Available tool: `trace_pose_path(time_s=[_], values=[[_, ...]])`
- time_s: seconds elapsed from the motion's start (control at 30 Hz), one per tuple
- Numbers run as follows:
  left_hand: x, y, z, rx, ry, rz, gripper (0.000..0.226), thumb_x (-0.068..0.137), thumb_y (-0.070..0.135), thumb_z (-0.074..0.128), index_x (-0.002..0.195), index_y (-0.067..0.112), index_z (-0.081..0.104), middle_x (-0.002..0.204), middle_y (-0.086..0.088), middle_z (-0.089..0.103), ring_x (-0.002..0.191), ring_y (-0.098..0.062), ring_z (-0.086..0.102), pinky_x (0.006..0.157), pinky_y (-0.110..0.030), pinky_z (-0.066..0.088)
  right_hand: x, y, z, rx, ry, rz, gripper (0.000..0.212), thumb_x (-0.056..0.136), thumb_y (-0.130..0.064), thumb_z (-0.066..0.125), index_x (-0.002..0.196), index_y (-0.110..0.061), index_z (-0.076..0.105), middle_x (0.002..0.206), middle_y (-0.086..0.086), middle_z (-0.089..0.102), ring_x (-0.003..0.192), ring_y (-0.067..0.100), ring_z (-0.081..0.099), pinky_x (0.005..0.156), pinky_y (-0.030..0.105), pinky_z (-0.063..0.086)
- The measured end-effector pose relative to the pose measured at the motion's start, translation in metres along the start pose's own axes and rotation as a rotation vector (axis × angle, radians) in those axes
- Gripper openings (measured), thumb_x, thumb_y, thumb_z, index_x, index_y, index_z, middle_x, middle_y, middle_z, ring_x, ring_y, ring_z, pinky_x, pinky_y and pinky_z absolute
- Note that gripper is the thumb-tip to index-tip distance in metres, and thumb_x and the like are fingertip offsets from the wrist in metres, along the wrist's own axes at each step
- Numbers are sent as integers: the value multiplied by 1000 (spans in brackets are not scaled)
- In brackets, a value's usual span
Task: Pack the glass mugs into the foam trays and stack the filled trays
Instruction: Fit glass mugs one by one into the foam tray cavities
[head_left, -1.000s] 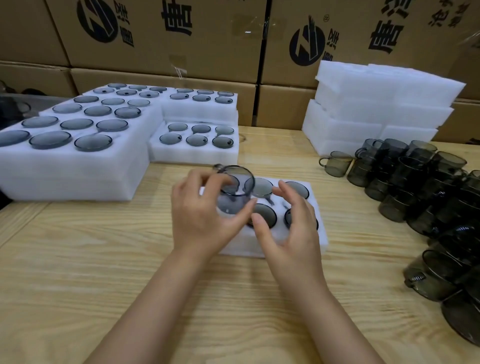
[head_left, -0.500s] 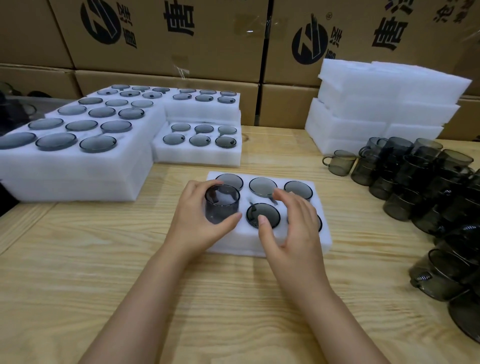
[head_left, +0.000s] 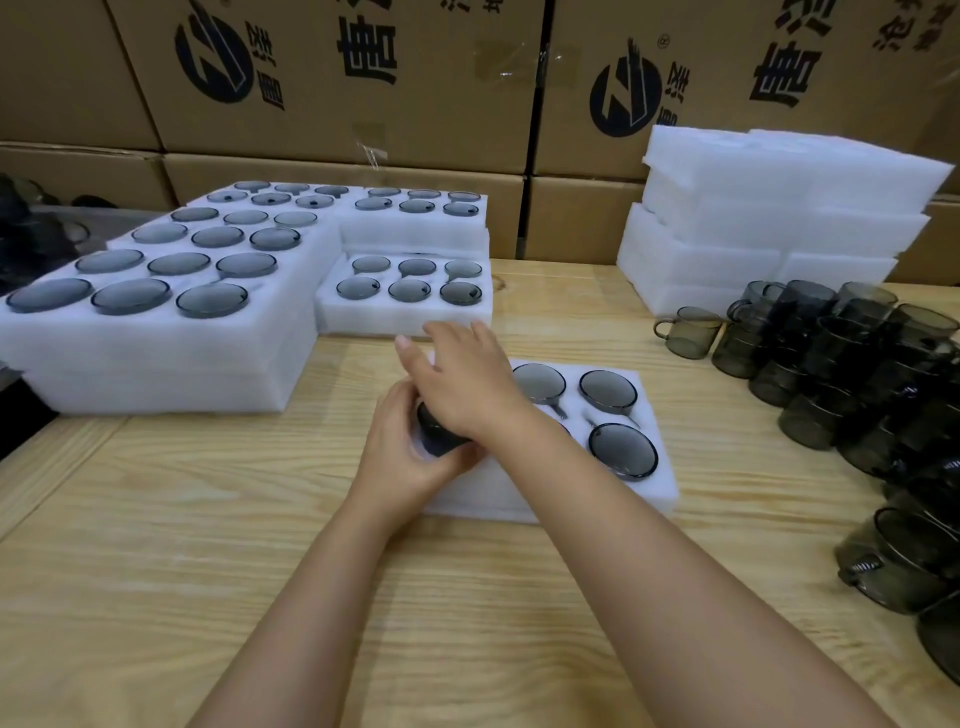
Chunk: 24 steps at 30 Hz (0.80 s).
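On a pale wooden worktop (head_left: 208, 545), before a wall of printed cardboard boxes (head_left: 337, 78), a person's bare hands meet over a tray of smoked glassware. At far left stand stacks of filled trays (head_left: 156, 338), the round mug rims level with the white foam. Just beside them, toward the middle, a single tray of six (head_left: 405, 319) sits on the wood in front of another filled stack (head_left: 415, 228).

At centre, the left hand (head_left: 405, 462) curls its fingers and thumb round a dark glass mug (head_left: 436, 436) at the near-left corner of the foam tray (head_left: 571, 499) closest to the camera. How deep the mug sits in its pocket is hidden by the hands. The right hand (head_left: 467, 384) crosses over it from the right, palm down, fingers straight and slightly spread, pointing away to the left. Whether the palm touches the rim cannot be told. Three seated mugs (head_left: 608, 391) show in the same tray to the right of the wrists.

Farther right, at the back, rises a stack of empty foam blocks (head_left: 779, 208). In front of it a crowd of loose mugs (head_left: 857, 374) runs down the right edge of the worktop, with a lone mug (head_left: 688, 330) just left of the group, its handle turned left.
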<state>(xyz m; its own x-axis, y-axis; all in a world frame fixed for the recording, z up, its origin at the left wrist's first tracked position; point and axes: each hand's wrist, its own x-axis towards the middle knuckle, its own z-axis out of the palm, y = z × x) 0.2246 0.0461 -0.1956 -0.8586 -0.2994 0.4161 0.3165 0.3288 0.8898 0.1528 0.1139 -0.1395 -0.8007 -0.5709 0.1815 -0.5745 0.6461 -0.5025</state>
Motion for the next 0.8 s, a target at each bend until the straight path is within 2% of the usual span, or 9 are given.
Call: trace_pose_path(time_s=[0.1,0.17,0.3,0.43,0.5,0.57,0.63,0.7,0.8], values=[[-2,-7,-4,-191,-105,-114,107,59,0,68,145,20,10,126,32,47,108,21,51,80,-5,45,10,15,20,-206,-188,75,68,96,-58,12,150,-18,13,159,2,2,144,25,-15,114,45,-10],[-1,-8,-8,-328,-108,-205,118,58,-1,60,149,28,-9,134,29,35,113,21,46,85,-7,45,11,20,28,-283,-162,72,64,96,-57,9,150,-23,10,159,0,-2,143,25,-19,112,48,-15],[7,-16,-13,-674,40,-389,103,57,8,45,152,26,9,121,8,62,130,-15,47,107,-33,38,10,17,29,-322,-154,74,60,97,-54,11,150,-25,12,159,3,-1,144,28,-13,113,51,-10],[10,-16,-11,-651,54,-414,81,69,21,54,147,18,32,126,4,61,115,-6,57,85,-20,48,0,12,22,-269,-38,43,61,99,-50,15,143,-10,28,153,10,26,144,25,9,116,47,0],[10,-17,-10,-681,88,-458,78,71,27,58,145,17,35,135,-3,57,123,-13,55,95,-28,45,-11,12,19,-426,143,16,58,100,-47,18,131,-7,44,142,9,45,139,21,24,114,47,-3],[12,-20,-12,-667,111,-483,74,71,30,60,141,19,41,142,-6,50,131,-21,47,111,-39,35,-26,22,13,-513,189,67,61,98,-51,16,135,-11,44,148,6,37,141,20,18,109,51,-15],[13,-21,-12,-648,101,-494,71,70,30,62,138,17,45,143,-7,49,133,-24,45,114,-45,31,-39,39,7,-452,68,201,68,94,-59,10,147,-19,26,157,2,15,145,21,3,106,55,-19],[13,-19,-10,-621,85,-480,70,72,26,63,139,12,46,138,-4,55,128,-20,51,109,-39,39,-46,49,2,-412,-38,250,72,91,-65,8,151,-25,10,159,-2,0,145,20,-3,110,55,-14],[12,-18,-9,-554,29,-445,60,76,18,63,134,10,52,122,-2,67,111,-16,63,91,-30,51,-47,48,-3,-413,-73,215,74,90,-66,9,151,-24,7,159,0,-4,145,17,1,114,50,-11]])
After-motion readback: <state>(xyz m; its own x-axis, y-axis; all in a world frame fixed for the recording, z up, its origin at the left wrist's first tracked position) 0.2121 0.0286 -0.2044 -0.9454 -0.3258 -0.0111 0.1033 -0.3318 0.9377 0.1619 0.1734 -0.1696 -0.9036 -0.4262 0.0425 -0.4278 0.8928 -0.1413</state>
